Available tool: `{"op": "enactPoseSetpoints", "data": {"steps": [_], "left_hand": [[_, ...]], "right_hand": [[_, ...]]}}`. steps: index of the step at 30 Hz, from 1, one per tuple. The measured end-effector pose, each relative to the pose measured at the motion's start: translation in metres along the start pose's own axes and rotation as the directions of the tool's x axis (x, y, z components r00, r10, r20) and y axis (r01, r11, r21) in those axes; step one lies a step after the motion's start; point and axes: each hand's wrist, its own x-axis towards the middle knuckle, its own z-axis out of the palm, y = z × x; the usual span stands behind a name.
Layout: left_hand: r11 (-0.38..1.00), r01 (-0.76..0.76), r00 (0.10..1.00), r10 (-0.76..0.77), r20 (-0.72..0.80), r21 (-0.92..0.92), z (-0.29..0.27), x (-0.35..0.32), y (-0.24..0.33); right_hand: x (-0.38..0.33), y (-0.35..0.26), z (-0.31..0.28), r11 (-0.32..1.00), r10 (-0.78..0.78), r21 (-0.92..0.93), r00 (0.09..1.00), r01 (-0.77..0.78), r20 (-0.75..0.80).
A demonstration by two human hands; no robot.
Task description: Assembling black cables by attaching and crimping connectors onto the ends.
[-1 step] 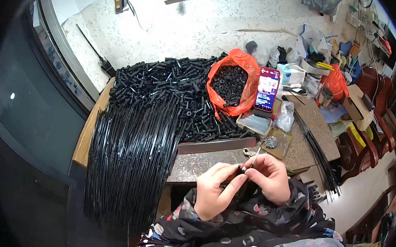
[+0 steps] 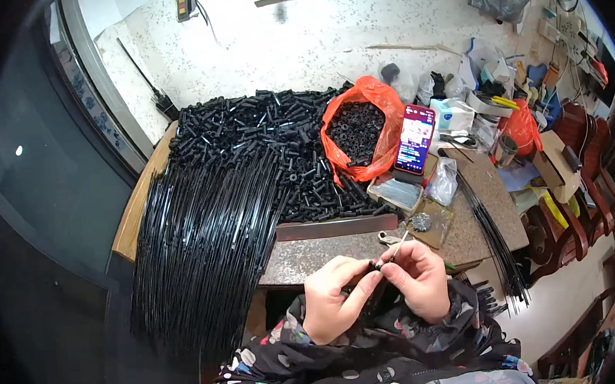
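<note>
Rods, long and black, fan over the worktop edge, within reach. Left hand pinches a small black piece steady at the lap; right hand grips a thin pin against it.

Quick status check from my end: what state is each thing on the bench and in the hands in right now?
left hand: pinching a small black part
right hand: pinching the same small black part, thin rod sticking up
orange bag: open, full of black pieces
phone: propped up, screen lit
black rods: bundled, overhanging the bench edge
short black tubes: heaped loose
</note>
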Motion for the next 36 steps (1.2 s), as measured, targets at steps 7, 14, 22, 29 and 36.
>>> {"op": "enactPoseSetpoints", "data": {"steps": [7, 14, 22, 29, 36], "left_hand": [[0.984, 0.015, 0.993, -0.035, -0.110, -0.180, 0.002, -0.003, -0.012], [0.695, 0.252, 0.968, -0.183, 0.174, -0.674, 0.012, 0.106, -0.084], [0.733, -0.149, 0.989, 0.115, 0.095, 0.663, 0.039, 0.248, -0.190], [0.434, -0.074, 0.972, -0.169, 0.162, 0.898, 0.047, 0.308, -0.202], [0.559, -0.303, 0.944, 0.066, 0.322, 0.772, 0.053, 0.285, -0.188]], "right_hand": [[0.006, 0.007, -0.008, 0.991, -0.074, 0.120, 0.992, 0.062, 0.101], [0.051, 0.019, -0.049, 0.962, 0.014, 0.273, 0.999, -0.022, 0.030], [0.099, 0.023, -0.056, 0.956, 0.054, 0.293, 0.966, 0.023, -0.252], [0.112, 0.025, -0.075, 0.947, 0.070, 0.321, 0.979, -0.005, -0.191], [0.110, 0.020, -0.084, 0.951, 0.082, 0.308, 0.981, -0.024, -0.174]]}}
